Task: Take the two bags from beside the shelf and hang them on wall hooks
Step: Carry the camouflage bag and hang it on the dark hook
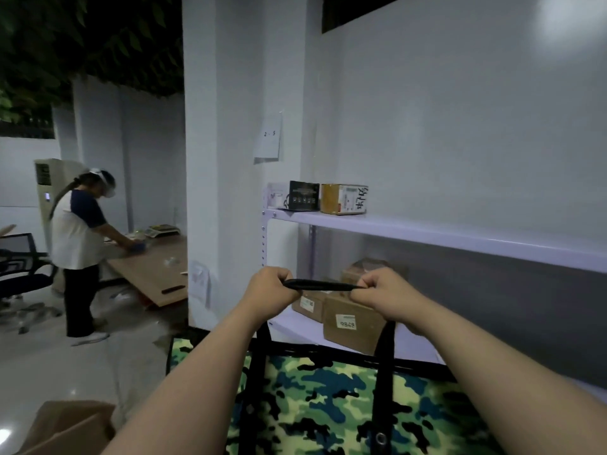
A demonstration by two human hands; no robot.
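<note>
Camouflage bag [328, 405] fills the bottom of the view, held up in front of the white shelf [427, 238]; its lower part is cut off by the frame edge, and the left forearm [203, 372] covers part of its face. It has green, yellow, blue and black blotches, black trim along the top and a metal eyelet [381, 438] low on one strap. The black handle [320, 285] stretches level between two fists: left hand [271, 285] curled tight round one end, right hand [384, 289] gripping the other. Cardboard boxes [353, 323] on the lower shelf board sit partly behind the hands, their labels too blurred to read
</note>
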